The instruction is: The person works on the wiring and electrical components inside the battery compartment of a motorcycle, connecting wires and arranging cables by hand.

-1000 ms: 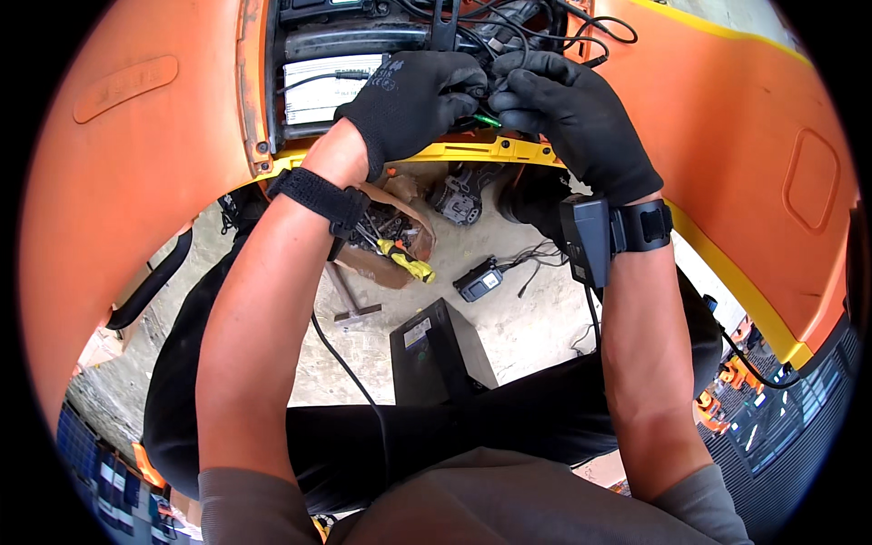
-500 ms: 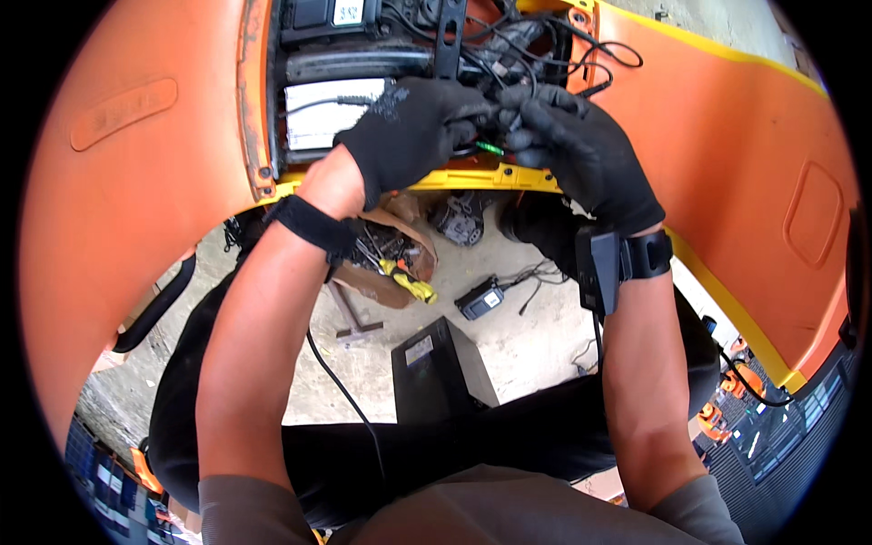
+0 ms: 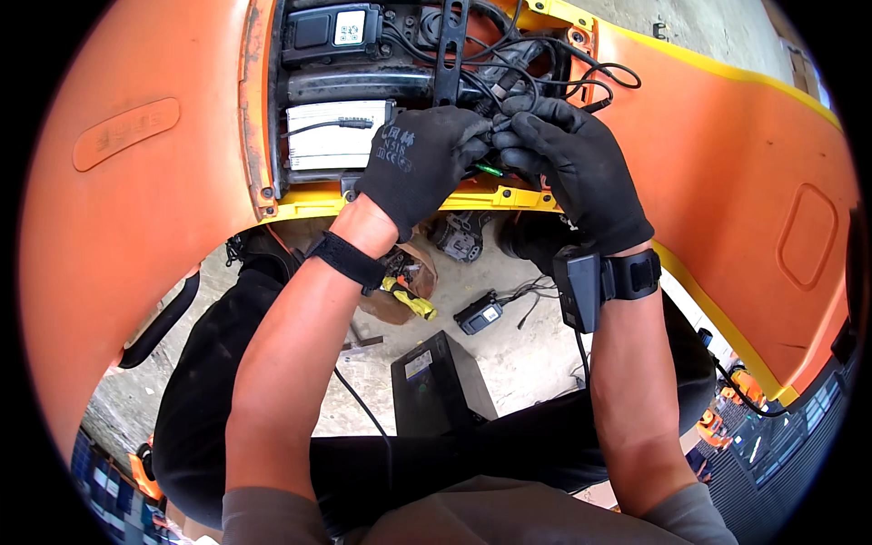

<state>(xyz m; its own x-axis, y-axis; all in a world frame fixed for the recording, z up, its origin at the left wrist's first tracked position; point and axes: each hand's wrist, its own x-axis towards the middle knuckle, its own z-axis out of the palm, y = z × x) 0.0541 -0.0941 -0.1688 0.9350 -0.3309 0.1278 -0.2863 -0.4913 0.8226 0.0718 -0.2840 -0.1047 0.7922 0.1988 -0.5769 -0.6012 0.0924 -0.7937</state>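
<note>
In a black knit glove, my left hand [image 3: 418, 163] is closed, thumb and fingertips pinching a black cable connector [image 3: 500, 123]. My right hand [image 3: 586, 173], gloved the same way, grips that connector from the other side, so the two hands nearly meet. Fingers cover most of it. Just below the fingertips shows a small green piece [image 3: 489, 170]. Behind the hands, loose black cables [image 3: 581, 68] loop out of an open compartment in an orange body. Beside my left hand lies a black cable plug [image 3: 350, 123] across a white box [image 3: 313, 150].
Orange panels [image 3: 127, 209] flank me, and a yellow edge strip [image 3: 318, 204] runs below the compartment. A black box with a label [image 3: 329, 34] sits inside it. On the floor are a paper bag of parts [image 3: 422, 268], a black adapter with leads [image 3: 479, 315] and a dark box [image 3: 436, 386].
The view has shifted, so the compartment and floor things sit slightly lower in the picture. Both hands stay together at the connector, with fingers slightly rearranged.
</note>
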